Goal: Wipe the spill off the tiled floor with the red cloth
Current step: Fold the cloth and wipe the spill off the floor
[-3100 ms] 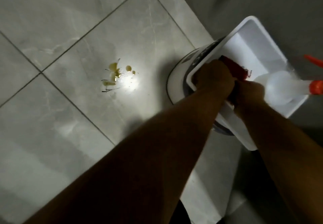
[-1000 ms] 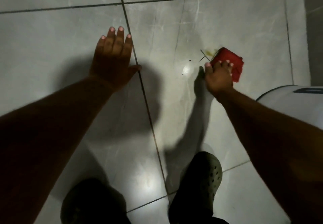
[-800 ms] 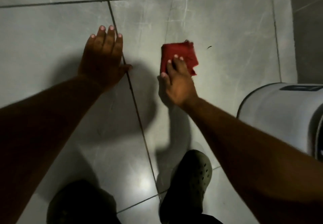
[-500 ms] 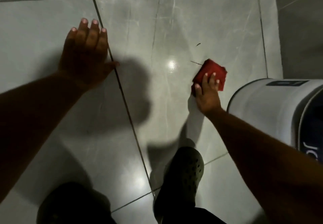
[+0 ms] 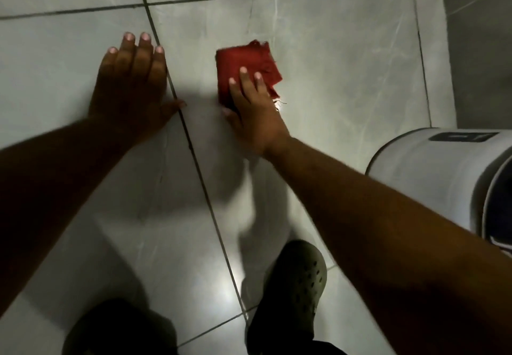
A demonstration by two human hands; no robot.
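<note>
A folded red cloth (image 5: 243, 63) lies flat on the grey tiled floor (image 5: 338, 58), just right of a grout line. My right hand (image 5: 253, 109) presses down on its near half, fingers spread over the fabric. To the left, my left hand (image 5: 131, 85) rests palm-down on the neighbouring tile with fingers together, holding nothing. No yellow spill shows on the tile around the cloth; anything under the cloth is hidden.
A white round bin-like container (image 5: 443, 180) stands at the right edge, close to my right forearm. My dark clog (image 5: 295, 288) is planted near the bottom centre, another foot (image 5: 119, 329) at bottom left. A grey wall base (image 5: 482, 35) runs along the far right.
My right hand has slid the red cloth leftward across the tile, away from the white container and toward the grout line. My left hand stays planted on the floor.
</note>
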